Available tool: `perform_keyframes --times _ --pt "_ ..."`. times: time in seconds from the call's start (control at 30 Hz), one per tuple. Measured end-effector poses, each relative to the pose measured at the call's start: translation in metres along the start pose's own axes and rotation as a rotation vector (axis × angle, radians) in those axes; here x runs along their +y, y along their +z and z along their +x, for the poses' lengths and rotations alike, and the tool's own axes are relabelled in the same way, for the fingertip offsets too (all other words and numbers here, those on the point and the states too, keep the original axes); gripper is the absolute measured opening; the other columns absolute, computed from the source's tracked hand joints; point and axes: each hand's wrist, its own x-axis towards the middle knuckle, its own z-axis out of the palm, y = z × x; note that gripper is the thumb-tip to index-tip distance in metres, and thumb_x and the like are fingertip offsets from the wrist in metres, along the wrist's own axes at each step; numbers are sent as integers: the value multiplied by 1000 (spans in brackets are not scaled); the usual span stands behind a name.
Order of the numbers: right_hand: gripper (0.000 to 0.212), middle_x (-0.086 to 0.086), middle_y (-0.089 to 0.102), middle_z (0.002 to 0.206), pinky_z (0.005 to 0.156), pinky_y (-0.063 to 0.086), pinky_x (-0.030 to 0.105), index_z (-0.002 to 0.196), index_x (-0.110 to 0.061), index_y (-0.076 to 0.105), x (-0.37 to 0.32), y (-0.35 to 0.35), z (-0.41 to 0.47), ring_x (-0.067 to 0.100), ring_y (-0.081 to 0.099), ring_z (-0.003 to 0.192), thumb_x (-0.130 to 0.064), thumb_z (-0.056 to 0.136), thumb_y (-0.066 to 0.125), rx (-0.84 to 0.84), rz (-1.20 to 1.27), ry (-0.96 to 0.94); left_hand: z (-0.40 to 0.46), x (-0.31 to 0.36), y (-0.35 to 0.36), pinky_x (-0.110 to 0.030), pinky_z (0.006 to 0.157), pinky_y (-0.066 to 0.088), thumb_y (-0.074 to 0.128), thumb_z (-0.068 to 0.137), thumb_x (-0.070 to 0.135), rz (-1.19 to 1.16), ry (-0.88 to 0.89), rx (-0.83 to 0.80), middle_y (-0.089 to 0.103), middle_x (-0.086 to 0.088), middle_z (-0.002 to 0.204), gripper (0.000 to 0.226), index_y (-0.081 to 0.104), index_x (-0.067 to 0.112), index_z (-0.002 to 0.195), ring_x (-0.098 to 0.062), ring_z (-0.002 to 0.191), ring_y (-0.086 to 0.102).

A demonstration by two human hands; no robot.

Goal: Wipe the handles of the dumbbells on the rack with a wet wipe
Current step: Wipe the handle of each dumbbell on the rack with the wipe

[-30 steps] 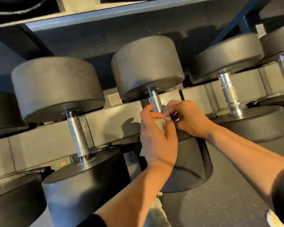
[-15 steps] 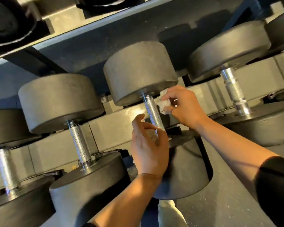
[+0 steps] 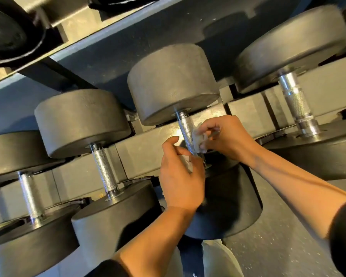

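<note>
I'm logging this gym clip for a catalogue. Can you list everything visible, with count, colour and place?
Dumbbells: four with handles in view on this tier, dark grey to black heads, side by side on the rack; part of a fifth head at the top right corner.
Handles: four, knurled silver metal, between the heads; the middle one is being wiped.
Rack rail: one, grey, behind the handles.
Upper shelf: one, grey, across the top, with dark weights on it.
Wet wipe: white, crumpled against the middle handle; a white piece also shows at the left hand.
Floor: dark, speckled, lower right.
Right hand: grip on the wipe.
Left hand: fingers curled round the white piece, low on the handle.
</note>
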Motion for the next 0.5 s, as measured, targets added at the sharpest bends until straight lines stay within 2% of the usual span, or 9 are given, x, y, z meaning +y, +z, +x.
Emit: perform_keyframes --times 0.1,0.13,0.2,0.23,0.37,0.43,0.5 --pt "26 -16 60 77 70 44 3 86 -15 71 0 -4 -7 -7 57 71 2 67 78 -81 -82 -35 0 -2 2 -45 67 52 48 81 42 17 32 -3 59 8 87 39 36 34 118 -16 75 60" --pt "23 -17 60 75 71 47 6 85 -16 71 1 -5 -9 -7 58 70 1 69 77 -100 -82 -40 1 -2 2 -45 66 52 44 80 43 20 41 -5 59 8 86 39 35 35 117 -16 74 60" --pt "20 -12 66 78 73 54 20 83 -16 71 4 -8 -12 2 65 74 -1 71 76 -136 -44 -33 2 -2 2 -45 64 52 39 80 43 38 56 -26 58 7 84 38 34 36 117 -18 72 60" --pt "21 -8 68 80 73 55 23 82 -18 71 6 -9 -12 7 66 77 -1 71 76 -135 -41 -36 3 -2 1 -45 64 52 37 80 43 57 66 -46 58 7 83 38 33 37 117 -18 72 60" --pt "32 -2 65 88 66 44 4 89 -20 63 19 -11 -1 -3 60 74 8 74 68 -36 -29 -50 6 -4 1 -45 65 51 35 83 41 169 118 -110 59 8 81 36 31 36 119 -15 75 60" --pt "31 -2 64 93 75 47 12 97 -16 65 27 -7 11 4 60 80 7 76 65 6 -74 -70 6 -4 1 -45 64 51 35 83 42 183 119 -109 58 10 80 35 31 37 118 -15 73 59" --pt "26 -1 64 93 77 46 17 97 -12 69 34 -2 23 10 57 84 4 77 65 46 -156 -93 5 -5 1 -45 64 50 36 82 42 152 107 -99 57 11 76 36 32 38 117 -16 70 59"
